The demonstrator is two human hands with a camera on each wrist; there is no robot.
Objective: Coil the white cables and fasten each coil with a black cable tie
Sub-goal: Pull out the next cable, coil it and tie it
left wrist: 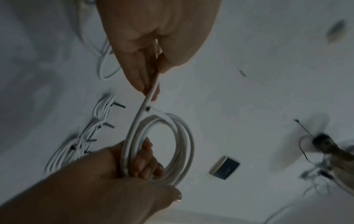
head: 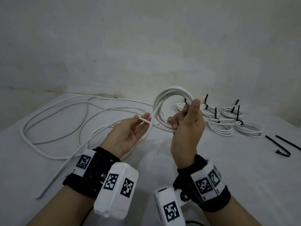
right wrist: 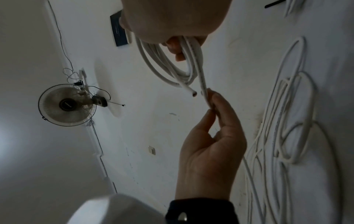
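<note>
My right hand (head: 182, 113) is raised above the table and grips a coil of white cable (head: 172, 92) of a few loops, fingers curled through the loop and thumb up. From the coil a strand runs left to my left hand (head: 142, 119), which is palm up and pinches the white cable (head: 145, 120) between thumb and fingers. In the right wrist view the coil (right wrist: 172, 65) hangs from my right hand (right wrist: 172, 22), with the cut cable end (right wrist: 193, 94) free beside the left hand's fingertips (right wrist: 212, 97). In the left wrist view the cable (left wrist: 151, 91) passes through my left hand's fingers to the coil (left wrist: 180, 136).
The rest of the long cable (head: 130, 100) lies in wide loose loops over the left half of the white table (head: 154, 152). Several finished coils with black ties (head: 219, 129) lie at the back right. Loose black ties (head: 276, 143) lie near the right edge. A wall rises behind.
</note>
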